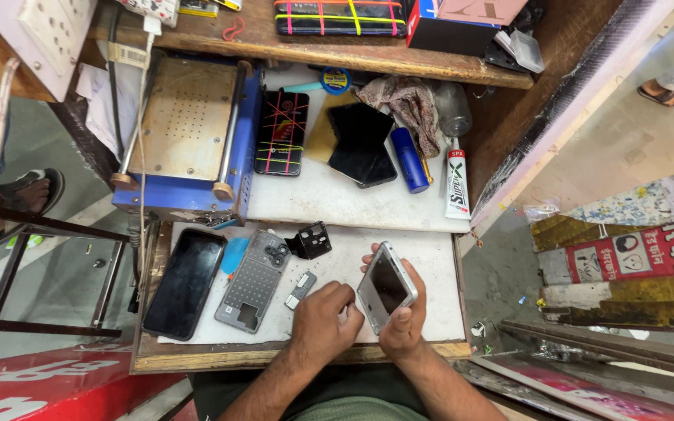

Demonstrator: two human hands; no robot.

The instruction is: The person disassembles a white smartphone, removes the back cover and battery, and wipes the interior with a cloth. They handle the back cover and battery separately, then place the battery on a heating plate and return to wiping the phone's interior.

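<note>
Silver phone (386,287) tilts over the white mat (431,257), gripped at its edges by the right hand (404,323), while the left hand (323,320), fingers curled, works its lower edge: a steady grip helps.

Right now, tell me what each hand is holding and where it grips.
The right hand holds a silver phone by its lower end, fingers wrapped around its edges. The left hand rests closed on the white mat beside it; whether it holds anything cannot be told.

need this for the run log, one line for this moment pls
right hand: holds silver phone | left hand: fingertips at phone's edge | white mat: dark phone, grey back panel
</note>
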